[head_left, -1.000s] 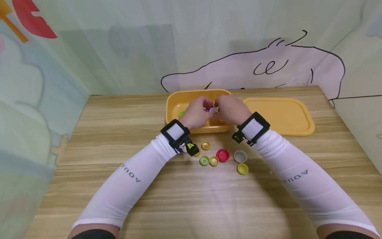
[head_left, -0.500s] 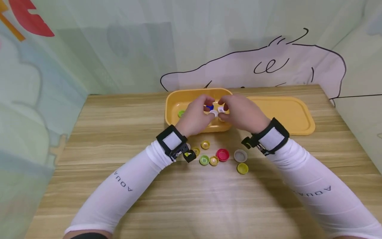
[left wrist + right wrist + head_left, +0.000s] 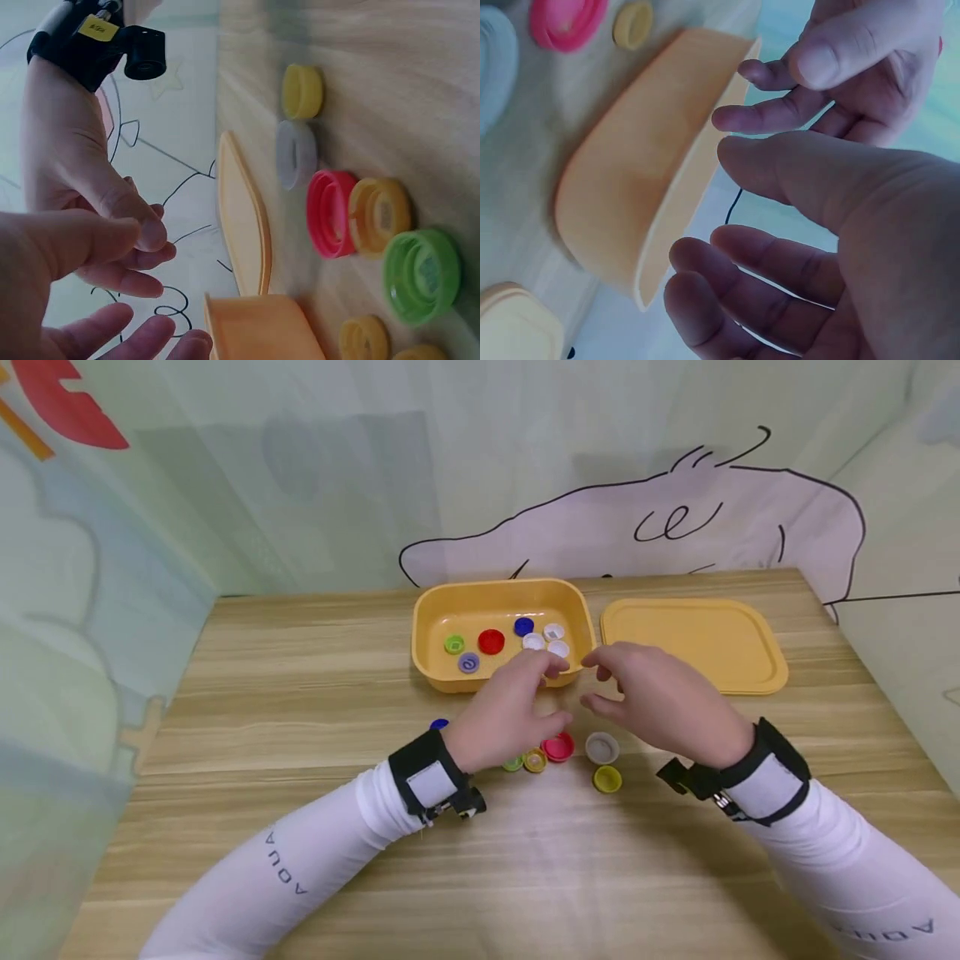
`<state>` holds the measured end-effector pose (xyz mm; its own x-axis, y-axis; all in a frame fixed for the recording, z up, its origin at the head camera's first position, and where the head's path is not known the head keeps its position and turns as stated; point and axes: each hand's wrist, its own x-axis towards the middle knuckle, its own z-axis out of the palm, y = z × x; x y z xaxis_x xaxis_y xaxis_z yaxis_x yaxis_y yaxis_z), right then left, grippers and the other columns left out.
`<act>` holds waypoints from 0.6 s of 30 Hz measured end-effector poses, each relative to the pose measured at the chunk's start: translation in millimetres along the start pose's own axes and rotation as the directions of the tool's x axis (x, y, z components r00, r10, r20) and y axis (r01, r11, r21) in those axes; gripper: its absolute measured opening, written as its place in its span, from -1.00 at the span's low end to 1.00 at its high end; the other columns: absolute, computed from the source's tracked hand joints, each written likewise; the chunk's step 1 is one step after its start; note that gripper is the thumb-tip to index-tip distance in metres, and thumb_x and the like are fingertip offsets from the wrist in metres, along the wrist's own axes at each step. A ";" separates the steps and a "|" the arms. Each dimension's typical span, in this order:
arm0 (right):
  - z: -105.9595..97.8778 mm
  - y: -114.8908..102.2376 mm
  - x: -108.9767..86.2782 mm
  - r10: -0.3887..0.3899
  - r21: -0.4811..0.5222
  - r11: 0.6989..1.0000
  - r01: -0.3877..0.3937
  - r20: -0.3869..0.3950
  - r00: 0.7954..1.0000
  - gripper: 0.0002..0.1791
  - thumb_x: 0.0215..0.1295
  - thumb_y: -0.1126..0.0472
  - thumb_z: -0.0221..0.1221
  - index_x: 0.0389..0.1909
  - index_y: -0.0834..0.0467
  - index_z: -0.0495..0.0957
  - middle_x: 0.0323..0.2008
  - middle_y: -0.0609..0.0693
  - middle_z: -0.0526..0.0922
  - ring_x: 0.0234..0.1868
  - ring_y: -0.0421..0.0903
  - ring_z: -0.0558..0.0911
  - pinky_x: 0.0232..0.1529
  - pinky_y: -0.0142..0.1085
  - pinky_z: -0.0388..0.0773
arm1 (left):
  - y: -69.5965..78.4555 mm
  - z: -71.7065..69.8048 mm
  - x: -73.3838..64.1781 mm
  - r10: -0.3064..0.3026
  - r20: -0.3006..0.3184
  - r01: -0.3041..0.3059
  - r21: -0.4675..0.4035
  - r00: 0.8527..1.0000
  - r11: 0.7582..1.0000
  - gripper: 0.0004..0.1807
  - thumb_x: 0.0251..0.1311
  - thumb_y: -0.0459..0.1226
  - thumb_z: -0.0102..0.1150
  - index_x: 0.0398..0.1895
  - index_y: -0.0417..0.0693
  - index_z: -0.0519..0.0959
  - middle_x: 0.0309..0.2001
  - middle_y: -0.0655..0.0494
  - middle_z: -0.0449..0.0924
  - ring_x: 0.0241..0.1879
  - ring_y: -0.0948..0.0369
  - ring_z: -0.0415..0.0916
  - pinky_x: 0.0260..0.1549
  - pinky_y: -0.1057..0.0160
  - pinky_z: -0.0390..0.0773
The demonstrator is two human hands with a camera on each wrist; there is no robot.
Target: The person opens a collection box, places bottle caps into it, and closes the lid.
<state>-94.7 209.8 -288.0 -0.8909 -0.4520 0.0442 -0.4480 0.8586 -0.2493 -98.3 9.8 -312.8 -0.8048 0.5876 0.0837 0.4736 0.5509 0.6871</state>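
Note:
My left hand hovers over the near edge of the orange plastic box, fingers loosely bent and holding nothing. To its right my right hand hangs in the air, thumb and fingers apart, also holding nothing. Inside the box lie bottle caps: a green cap, a purple cap, a red cap, a blue cap and several white ones. Below the hands, the table bears a pink-red cap, a grey cap, a yellow cap, a gold cap and a light green cap.
An orange lid lies flat on the wooden table to the right of the box. A blue cap shows partly behind my left hand. A printed curtain hangs along the table's back edge.
Both hands have let go of a white cap, which now lies in the box. They have drawn back toward me and apart, uncovering the caps inside.

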 end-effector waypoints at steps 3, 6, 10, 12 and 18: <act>2.3 -0.8 -13.0 -0.004 0.013 1.000 0.003 0.020 1.000 -0.55 0.04 0.01 0.33 -0.06 0.11 0.53 -0.33 -0.02 0.60 -0.36 -0.12 0.51 -0.35 -0.18 0.55 | 2.5 7.9 -6.1 0.017 0.033 -0.020 0.092 0.999 0.996 -0.40 0.07 -0.10 0.28 0.17 -0.04 0.31 0.07 0.13 0.36 -0.01 0.35 0.26 0.05 0.35 0.40; 5.4 -0.7 -25.1 -0.012 0.016 1.000 0.011 0.031 0.999 -0.53 0.03 0.00 0.33 -0.05 0.11 0.52 -0.32 -0.01 0.60 -0.35 -0.12 0.52 -0.35 -0.17 0.56 | 4.7 16.2 -11.6 0.028 0.052 -0.035 0.152 0.998 0.988 -0.40 0.07 -0.08 0.27 0.17 -0.03 0.32 0.06 0.14 0.36 -0.01 0.34 0.24 0.03 0.35 0.41; 12.0 1.1 -39.6 -0.010 0.006 1.000 0.010 0.037 0.999 -0.53 0.05 -0.03 0.31 -0.07 0.14 0.52 -0.33 -0.01 0.61 -0.36 -0.12 0.53 -0.36 -0.16 0.56 | 7.4 27.7 -17.1 0.036 0.072 -0.049 0.193 0.997 0.980 -0.45 0.07 -0.06 0.27 0.11 -0.03 0.36 -0.02 0.14 0.40 -0.11 0.32 0.26 -0.11 0.38 0.45; 15.8 2.1 -46.1 -0.001 -0.003 1.000 0.001 0.040 0.999 -0.55 0.05 -0.04 0.30 -0.09 0.14 0.53 -0.34 -0.02 0.61 -0.36 -0.14 0.53 -0.36 -0.18 0.55 | 8.6 33.5 -18.5 0.032 0.090 -0.050 0.203 0.995 0.978 -0.48 0.07 -0.05 0.26 0.07 -0.02 0.39 -0.10 0.17 0.42 -0.17 0.32 0.27 -0.20 0.40 0.46; 27.9 6.3 -62.5 -0.023 0.003 1.000 0.023 0.047 0.999 -0.63 0.01 0.03 0.33 -0.20 0.14 0.56 -0.34 0.01 0.62 -0.34 -0.12 0.55 -0.35 -0.14 0.56 | 9.9 50.9 -19.3 0.036 0.151 -0.075 0.265 0.988 0.961 -0.58 0.08 -0.02 0.26 -0.07 0.00 0.46 -0.28 0.26 0.39 -0.30 0.33 0.28 -0.34 0.42 0.43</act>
<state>-39.7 236.6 -319.4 -0.8758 -0.4826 0.0041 -0.4680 0.8473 -0.2511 -59.9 34.0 -344.4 -0.7241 0.6896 -0.0021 0.6105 0.6424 0.4632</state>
